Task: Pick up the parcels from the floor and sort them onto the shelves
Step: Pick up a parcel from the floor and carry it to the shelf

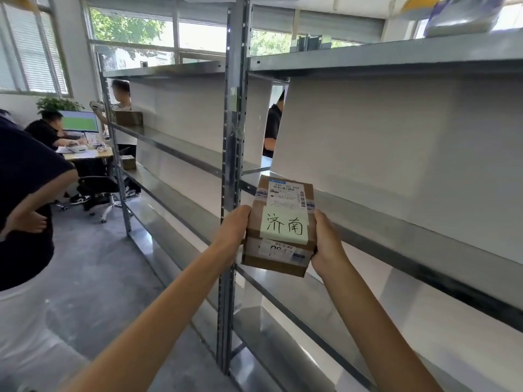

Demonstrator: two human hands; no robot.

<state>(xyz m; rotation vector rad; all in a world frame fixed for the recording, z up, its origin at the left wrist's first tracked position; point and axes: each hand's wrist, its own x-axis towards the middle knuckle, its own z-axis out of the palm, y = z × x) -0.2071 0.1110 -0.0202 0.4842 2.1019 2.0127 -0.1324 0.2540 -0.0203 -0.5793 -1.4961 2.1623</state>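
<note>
Grey metal shelves (396, 239) fill the room and are seen mostly bare, so the sorting is judged barely begun. One taped cardboard parcel (280, 226), bearing a handwritten note, is held up just in front of the upright post (233, 154), clamped between the left hand (233, 226) and the right hand (328, 241), fingers closed against its sides. Its placing is not yet done; two small boxes (128, 118) are seen far left of the post.

Head view, down toward shelves (396, 63)
</note>
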